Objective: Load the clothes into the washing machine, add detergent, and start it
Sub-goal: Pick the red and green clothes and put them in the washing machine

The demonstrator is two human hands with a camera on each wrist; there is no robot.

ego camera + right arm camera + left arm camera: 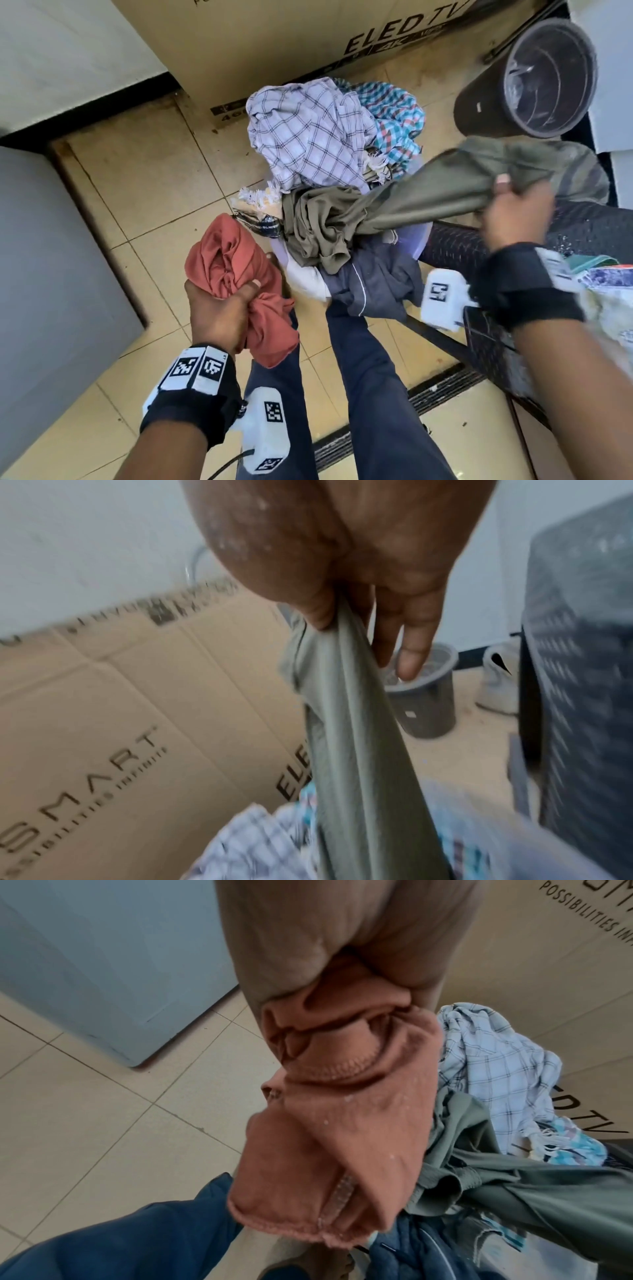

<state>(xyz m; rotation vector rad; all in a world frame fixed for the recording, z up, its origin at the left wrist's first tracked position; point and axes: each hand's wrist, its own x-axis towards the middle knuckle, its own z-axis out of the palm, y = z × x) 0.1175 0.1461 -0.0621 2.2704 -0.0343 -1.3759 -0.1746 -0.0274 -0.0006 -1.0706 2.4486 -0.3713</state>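
Observation:
A heap of clothes lies in a pale lilac basket (419, 241) on the floor: a white checked cloth (308, 137), a teal checked cloth (397, 120), a dark navy garment (376, 284). My left hand (222, 308) grips a bunched rust-red garment (233, 260) (342, 1123) left of the heap. My right hand (513, 212) (342, 569) pinches an olive-green garment (411, 195) (349, 723), stretched taut up and right from the pile. The grey washing machine side (51, 257) (113, 961) stands at the left.
A large cardboard TV box (274, 44) (120, 723) leans on the wall behind the basket. A dark bucket (534, 78) (424, 696) stands at the back right. A dark perforated surface (582, 226) is on the right. My legs in blue trousers (359, 394) are below.

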